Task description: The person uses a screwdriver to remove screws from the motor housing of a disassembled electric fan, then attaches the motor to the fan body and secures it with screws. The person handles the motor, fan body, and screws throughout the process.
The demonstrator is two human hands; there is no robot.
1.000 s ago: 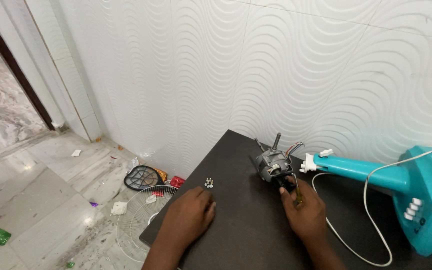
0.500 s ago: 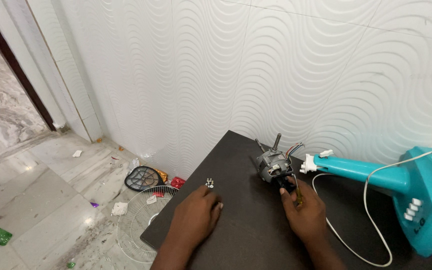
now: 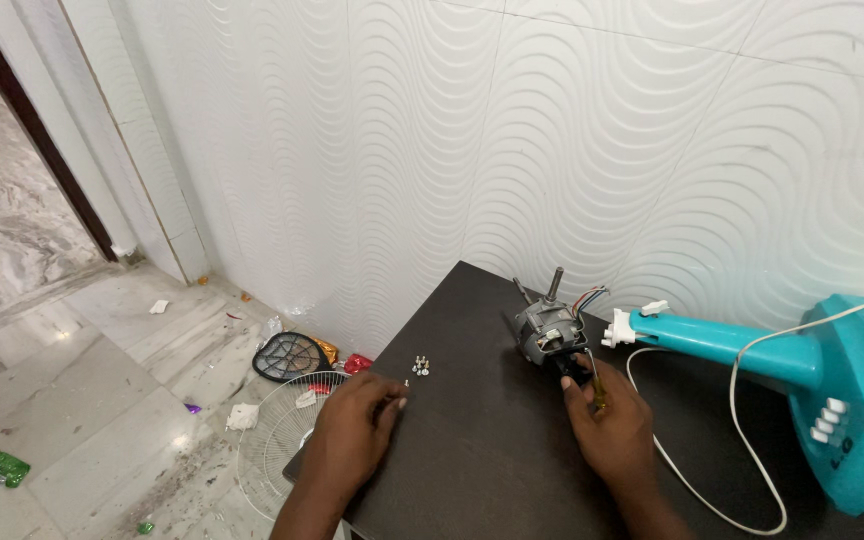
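A small grey fan motor [image 3: 546,330] with a shaft and coloured wires sits on the dark table [image 3: 492,470]. My right hand [image 3: 609,425] rests just in front of it, closed on a thin screwdriver [image 3: 596,385] whose tip points at the motor. A few small screws [image 3: 419,367] lie near the table's left edge. My left hand [image 3: 352,430] lies flat on the table just below the screws, fingers apart, holding nothing.
A teal fan stand [image 3: 752,350] with a white cord [image 3: 692,480] lies across the table's right side. On the marble floor at left are a white wire fan guard [image 3: 277,435], a round black grille [image 3: 289,356] and scattered litter. A wavy white wall stands behind.
My left hand has slid a little toward the table's left edge, below the screws. The right hand stays at the motor with the screwdriver.
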